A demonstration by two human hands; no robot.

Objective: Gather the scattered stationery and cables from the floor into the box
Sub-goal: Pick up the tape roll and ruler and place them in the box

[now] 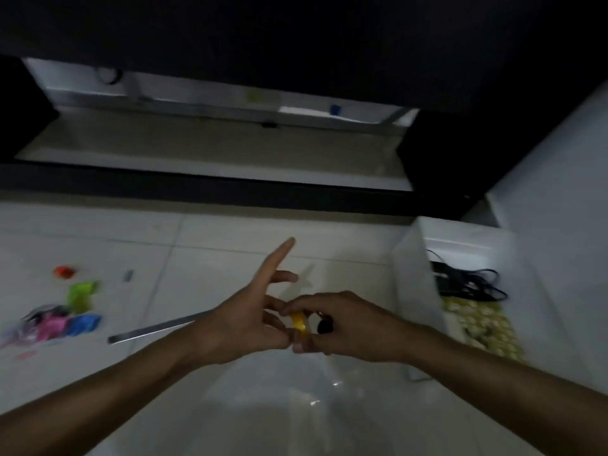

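My two hands meet above the white tiled floor at the centre of the head view. My right hand (342,324) pinches a small yellow item (300,322) and has a small black object (324,327) tucked under its fingers. My left hand (250,317) touches the yellow item with thumb and lower fingers while its index finger points straight out. The white box (414,278) stands at the right, holding black cables (467,283) and a patterned yellow-green thing (487,327). The image is blurred.
On the floor at the left lie a metal ruler (154,330), green (80,292), blue (84,324) and pink (52,327) packets, an orange item (64,272) and a small grey piece (129,275). A dark cabinet edge (230,189) runs across behind.
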